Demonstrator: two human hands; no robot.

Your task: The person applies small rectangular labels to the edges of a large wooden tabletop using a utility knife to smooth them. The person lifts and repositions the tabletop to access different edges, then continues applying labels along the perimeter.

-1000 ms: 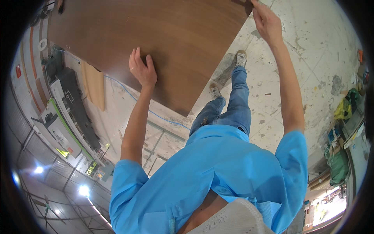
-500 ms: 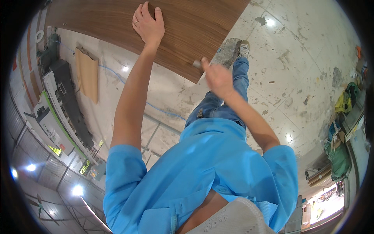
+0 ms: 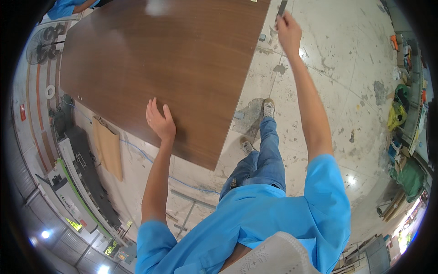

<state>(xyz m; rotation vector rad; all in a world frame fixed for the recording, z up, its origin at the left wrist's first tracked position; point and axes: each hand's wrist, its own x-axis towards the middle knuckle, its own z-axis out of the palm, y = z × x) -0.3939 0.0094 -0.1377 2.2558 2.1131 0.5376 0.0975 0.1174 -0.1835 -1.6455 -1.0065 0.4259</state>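
A big dark-brown wood-grain panel (image 3: 191, 86) stretches away in front of me, its near corner pointing toward my waist. My left hand (image 3: 160, 122) rests on the panel's surface close to its left edge, fingers outstretched and holding nothing. Farther away, just outside the panel's right edge, my right hand (image 3: 289, 34) is closed around a flat, narrow dark tool (image 3: 282, 7). The tool sticks up past the fingers toward the upper picture edge; its exact kind cannot be made out.
Another person's blue sleeve (image 3: 64, 7) shows at the far left, near a fan (image 3: 42, 45). A tan sheet (image 3: 107, 148) and a blue hose (image 3: 146, 157) are left of the panel. Bags and goods (image 3: 406, 178) line the right side. The floor (image 3: 328, 114) is stained.
My right hand has gone from the near corner far forward along the panel's right edge, with the tool. My left hand stays on the panel. The view has tilted, showing more of the panel.
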